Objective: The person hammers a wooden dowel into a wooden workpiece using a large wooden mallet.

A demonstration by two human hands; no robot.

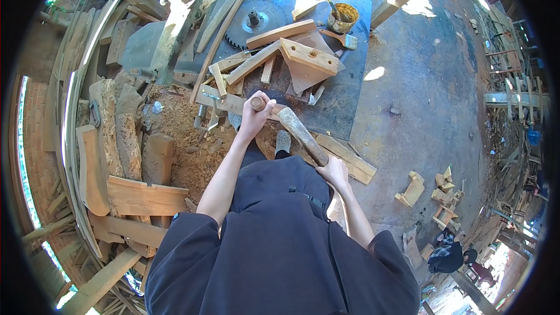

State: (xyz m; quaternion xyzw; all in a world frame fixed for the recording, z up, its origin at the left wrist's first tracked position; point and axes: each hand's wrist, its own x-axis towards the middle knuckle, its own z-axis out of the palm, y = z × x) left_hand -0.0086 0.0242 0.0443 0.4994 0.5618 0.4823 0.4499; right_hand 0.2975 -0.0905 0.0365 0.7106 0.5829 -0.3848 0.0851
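Note:
My left hand (255,115) is closed round the end of a short round wooden handle (257,103). Lower and to the right, my right hand (333,170) grips the lower end of a worn wooden shaft (301,135), which slants up to the left toward my left hand. How the shaft and the round handle join is hard to make out. Just beyond my hands, cut wood pieces (254,62) and a drilled wooden block (311,56) lie on a blue-grey metal sheet (332,108).
A toothed saw blade (255,18), a yellow can (343,17) and a brush (348,41) lie ahead. Planks and logs (125,140) crowd the left. Wood offcuts (410,189) are on the floor at right. Another person (446,259) is at lower right.

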